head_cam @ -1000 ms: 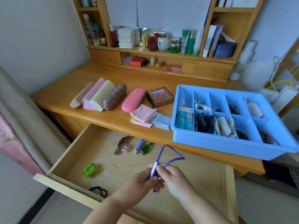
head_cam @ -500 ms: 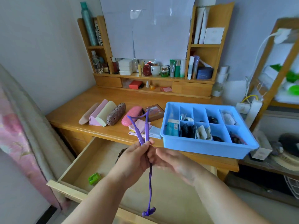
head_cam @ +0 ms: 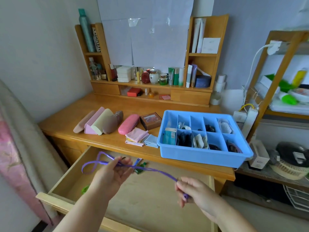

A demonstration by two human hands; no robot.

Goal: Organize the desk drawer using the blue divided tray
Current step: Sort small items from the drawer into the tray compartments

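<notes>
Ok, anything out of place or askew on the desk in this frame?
One thing: the blue divided tray overhangs the desk's front edge, above the open drawer, so it looks easy to knock off. Otherwise nothing is spilled or damaged; both hands hold a purple cord stretched between them.

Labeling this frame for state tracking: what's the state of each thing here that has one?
Desk drawer: pulled open.
Blue tray: on the desk, most compartments filled.
Purple cord: stretched between both hands, looped at its left end.
Left hand: fingers loosely round the cord.
Right hand: pinching the cord's other end.
Pink case: closed, lying on the desk.
Folded cloths: stacked by the tray.
</notes>
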